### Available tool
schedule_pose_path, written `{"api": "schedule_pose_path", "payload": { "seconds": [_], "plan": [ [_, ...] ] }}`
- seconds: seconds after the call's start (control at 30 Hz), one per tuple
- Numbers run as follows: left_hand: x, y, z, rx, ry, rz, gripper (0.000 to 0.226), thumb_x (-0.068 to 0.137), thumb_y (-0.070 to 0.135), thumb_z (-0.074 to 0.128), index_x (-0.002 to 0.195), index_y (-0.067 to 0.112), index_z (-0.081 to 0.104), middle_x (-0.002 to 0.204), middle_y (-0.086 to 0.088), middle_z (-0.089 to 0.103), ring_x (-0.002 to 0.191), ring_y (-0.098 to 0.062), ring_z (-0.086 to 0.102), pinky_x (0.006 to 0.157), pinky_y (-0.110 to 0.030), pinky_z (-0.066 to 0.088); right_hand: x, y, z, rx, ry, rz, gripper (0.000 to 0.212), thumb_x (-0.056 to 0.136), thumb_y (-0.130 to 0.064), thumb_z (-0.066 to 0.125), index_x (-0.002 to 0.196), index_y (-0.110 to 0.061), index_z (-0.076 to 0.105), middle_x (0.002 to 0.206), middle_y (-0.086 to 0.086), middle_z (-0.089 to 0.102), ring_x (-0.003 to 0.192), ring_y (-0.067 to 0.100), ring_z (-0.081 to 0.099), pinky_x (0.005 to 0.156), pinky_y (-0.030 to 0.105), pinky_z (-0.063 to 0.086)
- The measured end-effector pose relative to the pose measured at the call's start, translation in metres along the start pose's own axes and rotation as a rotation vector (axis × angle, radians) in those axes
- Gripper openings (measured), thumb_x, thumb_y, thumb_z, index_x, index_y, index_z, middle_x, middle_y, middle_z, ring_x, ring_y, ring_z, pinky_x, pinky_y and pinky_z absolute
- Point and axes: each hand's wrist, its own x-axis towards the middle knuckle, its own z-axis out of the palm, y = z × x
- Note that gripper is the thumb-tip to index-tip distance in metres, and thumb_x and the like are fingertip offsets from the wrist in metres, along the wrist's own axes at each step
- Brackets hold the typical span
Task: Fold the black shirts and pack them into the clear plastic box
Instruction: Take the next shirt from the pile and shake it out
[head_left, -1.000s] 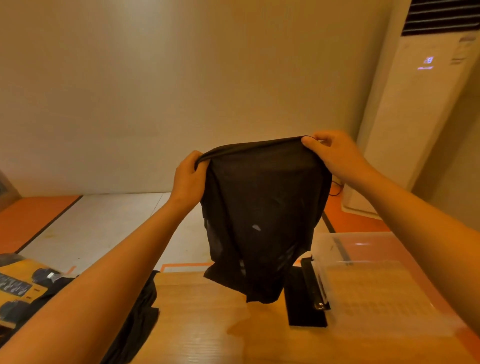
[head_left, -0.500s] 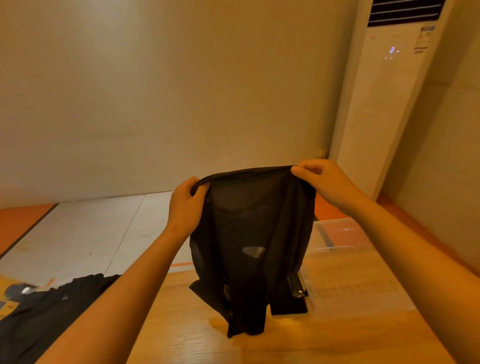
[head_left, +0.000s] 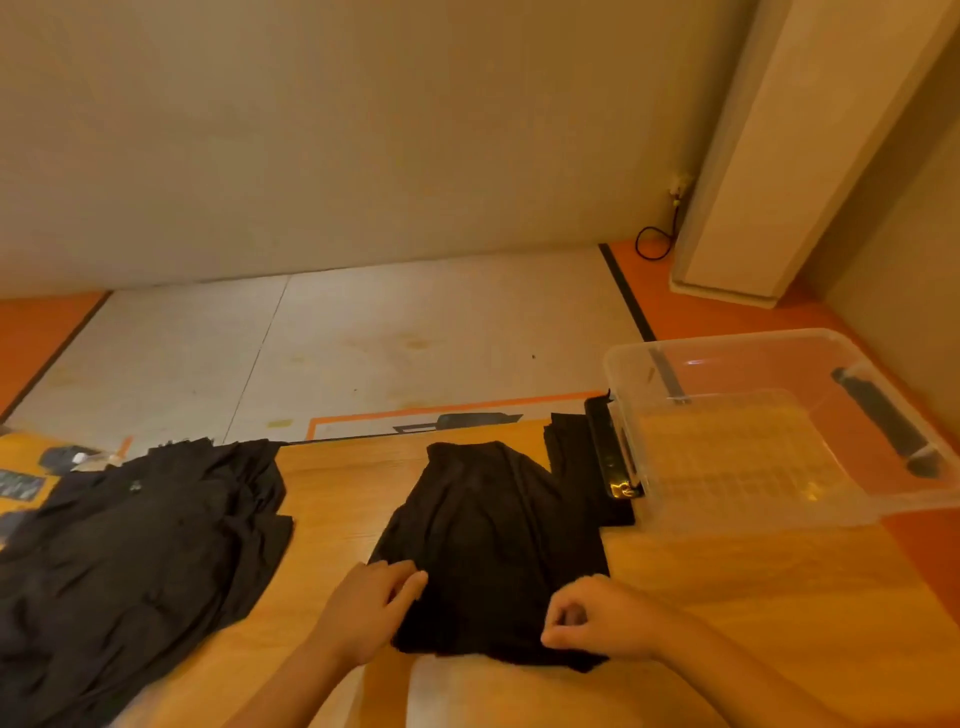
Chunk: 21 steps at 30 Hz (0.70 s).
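The right hand (head_left: 592, 618) has its fingers curled onto the near hem of the thin black fabric shirt (head_left: 493, 540), apparently pinching it. The left hand (head_left: 371, 605) rests with nearly straight fingers on the hem's other corner. From both hands the shirt runs straight away across the wooden table (head_left: 753, 597), long axis pointing ahead. The clear plastic box (head_left: 727, 340) sits beyond on the right hand's side, so that hand is nearer. A heap of unfolded black shirts (head_left: 130, 545) lies past the left hand.

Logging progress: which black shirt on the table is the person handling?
The middle shirt, with the left hand and right hand on its near edge; the pile at left lies apart.
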Motion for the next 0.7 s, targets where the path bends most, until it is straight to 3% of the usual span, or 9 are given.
{"api": "schedule_pose_path", "payload": {
  "seconds": [0.07, 0.13, 0.2, 0.3, 0.4, 0.5, 0.6, 0.7],
  "plan": [
    [0.000, -0.011, 0.008, 0.004, 0.058, -0.050, 0.065, 0.084, 0.075, 0.013, 0.085, 0.029, 0.059, 0.083, 0.010, 0.062, 0.079, -0.004, 0.055, 0.072, -0.023, 0.042, 0.011, 0.007, 0.005, -0.005, 0.080, 0.034, 0.013, 0.090, -0.043, 0.060, 0.100, -0.036, 0.065, 0.095, -0.011, 0.068, 0.089, 0.002, 0.063, 0.083, 0.023, 0.053],
    [0.009, -0.016, 0.012, 0.032, 0.178, -0.057, 0.056, 0.088, 0.063, 0.025, 0.112, 0.028, 0.061, 0.111, 0.010, 0.062, 0.102, -0.005, 0.055, 0.083, -0.020, 0.043, 0.027, 0.010, 0.001, -0.057, 0.317, 0.039, 0.023, 0.092, -0.041, 0.059, 0.115, -0.035, 0.059, 0.112, -0.016, 0.060, 0.104, -0.002, 0.055, 0.090, 0.020, 0.049],
    [0.021, -0.016, 0.016, 0.043, 0.204, -0.092, 0.049, 0.095, 0.045, 0.044, 0.137, 0.021, 0.049, 0.138, 0.003, 0.050, 0.126, -0.015, 0.047, 0.100, -0.027, 0.040, 0.043, 0.007, -0.001, -0.088, 0.493, 0.041, 0.039, 0.093, -0.039, 0.059, 0.130, -0.029, 0.052, 0.129, -0.014, 0.050, 0.121, 0.001, 0.046, 0.097, 0.018, 0.042],
    [0.032, -0.012, 0.025, -0.007, 0.101, -0.162, 0.062, 0.096, 0.037, 0.054, 0.151, 0.019, 0.030, 0.152, 0.000, 0.036, 0.138, -0.018, 0.035, 0.110, -0.031, 0.034, 0.064, 0.003, 0.008, -0.180, 0.494, 0.134, 0.056, 0.093, -0.042, 0.056, 0.143, -0.024, 0.040, 0.144, -0.007, 0.040, 0.133, 0.010, 0.037, 0.106, 0.024, 0.035],
    [0.038, -0.010, 0.033, 0.014, 0.077, -0.206, 0.063, 0.095, 0.040, 0.054, 0.150, 0.021, 0.028, 0.139, 0.000, 0.049, 0.127, -0.018, 0.045, 0.105, -0.031, 0.036, 0.079, 0.004, 0.025, -0.301, 0.458, 0.231, 0.056, 0.095, -0.044, 0.053, 0.144, -0.022, 0.037, 0.145, -0.004, 0.039, 0.134, 0.013, 0.036, 0.108, 0.027, 0.033],
    [0.047, -0.011, 0.028, 0.118, 0.036, -0.201, 0.044, 0.095, 0.041, 0.052, 0.135, 0.025, 0.042, 0.110, 0.006, 0.065, 0.105, -0.014, 0.059, 0.105, -0.032, 0.033, 0.083, 0.001, 0.030, -0.319, 0.524, 0.257, 0.031, 0.096, -0.038, 0.052, 0.124, -0.025, 0.052, 0.126, -0.006, 0.053, 0.117, 0.011, 0.047, 0.095, 0.024, 0.040],
    [0.049, -0.018, 0.018, 0.069, -0.082, -0.153, 0.026, 0.091, 0.050, 0.055, 0.104, 0.028, 0.049, 0.081, 0.012, 0.060, 0.076, -0.009, 0.057, 0.083, -0.029, 0.038, 0.079, 0.000, 0.035, -0.250, 0.532, 0.280, 0.010, 0.096, -0.036, 0.053, 0.099, -0.027, 0.055, 0.103, -0.009, 0.058, 0.099, 0.009, 0.052, 0.084, 0.024, 0.045],
    [0.053, -0.020, 0.010, -0.082, 0.042, -0.072, 0.026, 0.091, 0.055, 0.051, 0.097, 0.030, 0.055, 0.080, 0.013, 0.059, 0.073, -0.003, 0.053, 0.070, -0.024, 0.038, 0.071, -0.003, 0.034, -0.173, 0.585, 0.307, 0.021, 0.098, -0.040, 0.048, 0.081, -0.028, 0.048, 0.079, -0.010, 0.053, 0.081, 0.007, 0.054, 0.073, 0.022, 0.045]
  ]
}}
